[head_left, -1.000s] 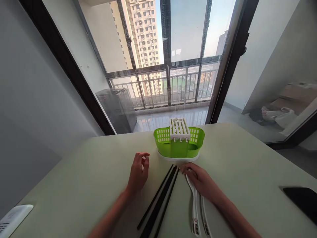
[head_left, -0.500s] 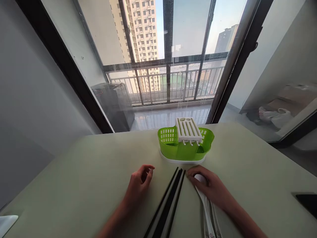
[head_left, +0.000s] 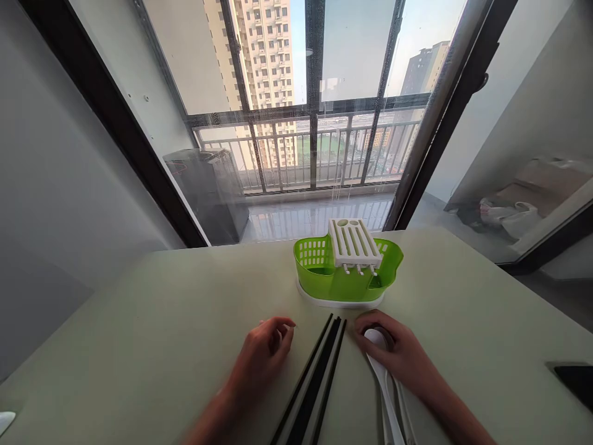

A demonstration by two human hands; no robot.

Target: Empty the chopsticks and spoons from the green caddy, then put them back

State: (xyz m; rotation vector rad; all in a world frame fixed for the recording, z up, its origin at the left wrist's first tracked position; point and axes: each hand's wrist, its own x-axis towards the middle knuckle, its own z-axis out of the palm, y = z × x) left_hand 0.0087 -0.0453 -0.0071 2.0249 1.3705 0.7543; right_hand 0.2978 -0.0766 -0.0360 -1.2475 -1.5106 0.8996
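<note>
At the lower part of the frame, right of the centre, the spoons [head_left: 382, 376] are lying on the worktop [head_left: 194, 315], with their handles pointing to the bottom edge. One bowl is being framed by the thumb and the curved fingers of the right hand [head_left: 393, 346]. Whether this grip is being pressed onto a spoon cannot be told, because some fingers are being hidden.

In the lower middle, left of the chopsticks [head_left: 317, 383], the left hand [head_left: 271, 346] is being held with loosely curled fingers; a small gap is being left between thumb and forefinger, and nothing is being pinched. The chopsticks are lying side by side between the two hands, apparently touched by neither. Just beyond their tips, the green basket [head_left: 345, 287] is standing upright, and the white slotted holder [head_left: 356, 242] is being carried at its middle.

By judgement, the spoons are being handled at this step; whether they are being gathered or being set down cannot be told. For any lifting, a firm closing around the bowls or necks would be called for, with the handles being kept together and the nearby chopsticks being left undisturbed.
</note>
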